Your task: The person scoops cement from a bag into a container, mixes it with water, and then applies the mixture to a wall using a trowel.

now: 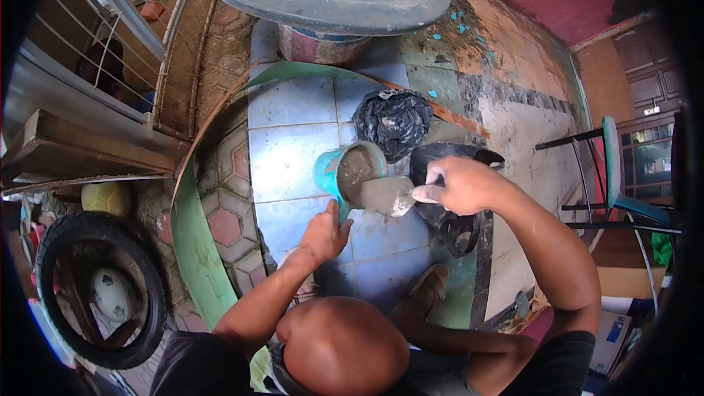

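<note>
My left hand (pixel 323 238) is closed around the handle of a teal plastic dipper (pixel 325 170). The dipper is tilted, its mouth facing right, and wet grey mortar (pixel 359 164) fills much of it. In my right hand (pixel 466 185) is a small trowel (pixel 389 196), gripped at its handle end. Grey paste coats the trowel's blade, which reaches the dipper's lower right rim. Crumpled black plastic bags lie close by, one (pixel 394 123) just above the dipper and another (pixel 458 231) below my right hand.
A broad grey round basin (pixel 330 4) rests on a bucket (pixel 323 45) ahead. A green strip (pixel 198 249) curves along the left, near a tyre (pixel 48 286) and balls. To the right stands a chair (pixel 610 161). Turquoise chips (pixel 462 28) are scattered on the far floor.
</note>
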